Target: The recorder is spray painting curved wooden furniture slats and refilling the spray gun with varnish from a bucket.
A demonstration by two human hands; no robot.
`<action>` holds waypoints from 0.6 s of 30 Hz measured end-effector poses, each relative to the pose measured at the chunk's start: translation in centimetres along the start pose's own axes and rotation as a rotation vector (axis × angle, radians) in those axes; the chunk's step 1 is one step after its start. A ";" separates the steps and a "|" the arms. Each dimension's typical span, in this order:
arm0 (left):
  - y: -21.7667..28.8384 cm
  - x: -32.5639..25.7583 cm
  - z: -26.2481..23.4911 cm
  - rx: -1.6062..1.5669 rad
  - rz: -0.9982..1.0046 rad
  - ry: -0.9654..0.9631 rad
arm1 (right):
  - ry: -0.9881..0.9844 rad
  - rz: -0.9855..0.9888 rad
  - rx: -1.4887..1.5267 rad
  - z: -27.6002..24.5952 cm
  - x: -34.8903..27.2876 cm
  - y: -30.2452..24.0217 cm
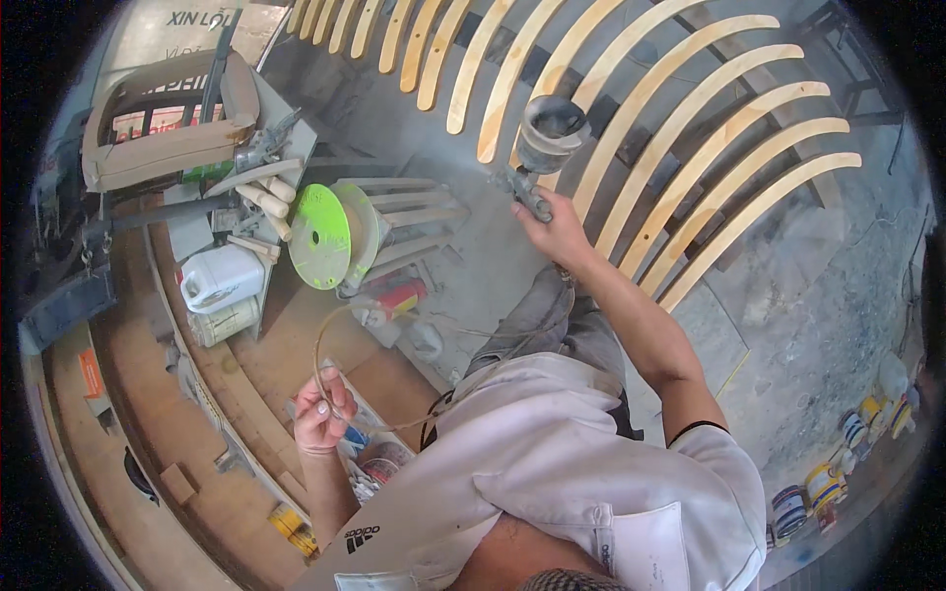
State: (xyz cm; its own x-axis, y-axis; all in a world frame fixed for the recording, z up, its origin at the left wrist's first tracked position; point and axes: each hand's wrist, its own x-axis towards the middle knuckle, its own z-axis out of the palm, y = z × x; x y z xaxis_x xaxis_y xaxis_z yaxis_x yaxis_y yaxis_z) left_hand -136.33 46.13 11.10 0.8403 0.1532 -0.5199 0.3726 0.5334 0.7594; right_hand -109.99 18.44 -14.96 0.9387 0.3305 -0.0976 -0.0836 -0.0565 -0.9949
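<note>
Right hand (557,231) closed on spray gun (537,158) at 12 o'clock over curved wood slats (690,148), left hand (320,414) pinching springy hose (325,340) at 8; gun looks rigid, top-heavy with cup, best gripped at handle.

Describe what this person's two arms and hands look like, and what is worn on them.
Both forearms are bare, with no gloves on the left hand or the right hand. No watch, ring or bracelet shows. The right arm comes out of a short white sleeve with a thin dark edge at the cuff. The left upper arm is hidden by the white shirt, which looks stained.
</note>
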 end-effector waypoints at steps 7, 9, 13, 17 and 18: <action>2.1 1.2 -0.4 0.044 -0.009 0.024 | 0.077 0.016 -0.026 -3.2 7.3 -2.7; 2.9 2.8 -0.1 0.043 -0.028 0.007 | 0.169 -0.098 -0.061 -4.8 10.4 -2.2; 4.4 4.9 0.4 0.072 -0.037 0.014 | 0.215 -0.028 -0.091 -7.3 16.1 -3.5; 5.7 7.1 0.8 0.089 -0.040 0.009 | 0.298 -0.072 -0.098 -9.6 21.4 -3.3; 6.0 7.7 1.0 0.087 -0.047 -0.003 | 0.314 -0.078 -0.099 -10.2 22.7 -3.1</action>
State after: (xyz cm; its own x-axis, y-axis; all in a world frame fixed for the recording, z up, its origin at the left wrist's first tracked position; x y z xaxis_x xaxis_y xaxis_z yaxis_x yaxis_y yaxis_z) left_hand -127.19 49.68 12.03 0.8222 0.1273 -0.5548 0.4445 0.4653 0.7655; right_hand -84.97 16.48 -13.79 0.9994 0.0325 0.0069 0.0114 -0.1389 -0.9902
